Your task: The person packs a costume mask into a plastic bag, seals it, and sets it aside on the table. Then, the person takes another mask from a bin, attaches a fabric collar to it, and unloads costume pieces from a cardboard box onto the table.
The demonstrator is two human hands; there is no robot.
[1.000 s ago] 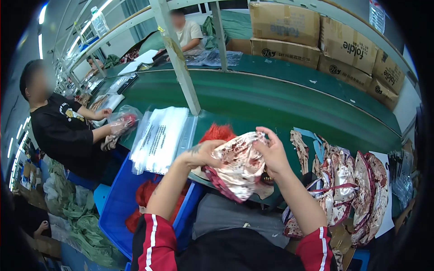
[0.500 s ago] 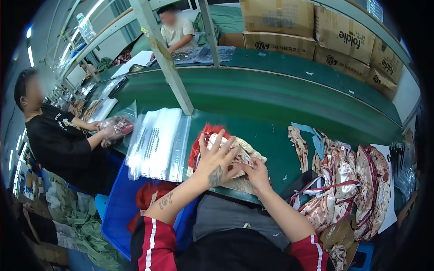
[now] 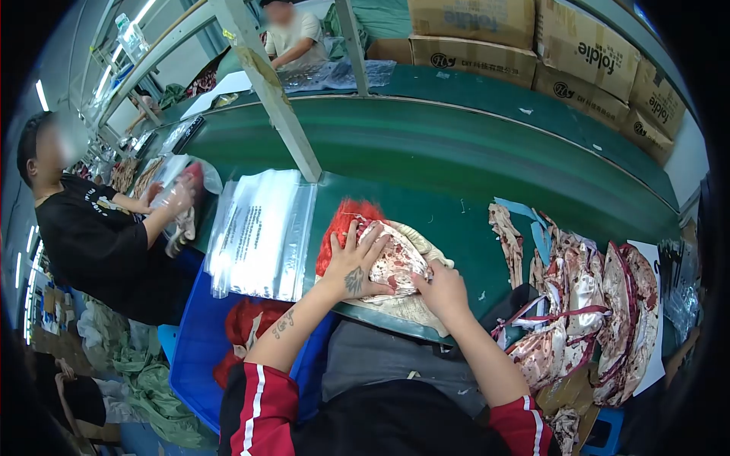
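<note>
On the green bench lies a folded bundle: a white cloth piece with red-brown spots [image 3: 399, 260], red shaggy hair-like material [image 3: 351, 216] and a cream ribbed cloth [image 3: 407, 310] under it. My left hand [image 3: 352, 267] rests on the spotted cloth and the red material with its fingers spread. At the bundle's right edge, my right hand [image 3: 443, 290] has thumb and fingers closed on the spotted cloth's edge; some fingertips are hidden. Left of the bundle is a stack of clear plastic bags [image 3: 262, 235].
Spotted cloth pieces with dark red trim [image 3: 566, 304] are piled at the right. A blue bin [image 3: 194, 365] with red items stands below the bench's left side. A metal post [image 3: 277, 106] rises behind. A co-worker [image 3: 91, 235] at left handles a clear bag.
The spotted cloth is spread flatter and more of it shows. My left hand has moved slightly left and down, my right hand slightly right. The co-worker's bag has shifted.
</note>
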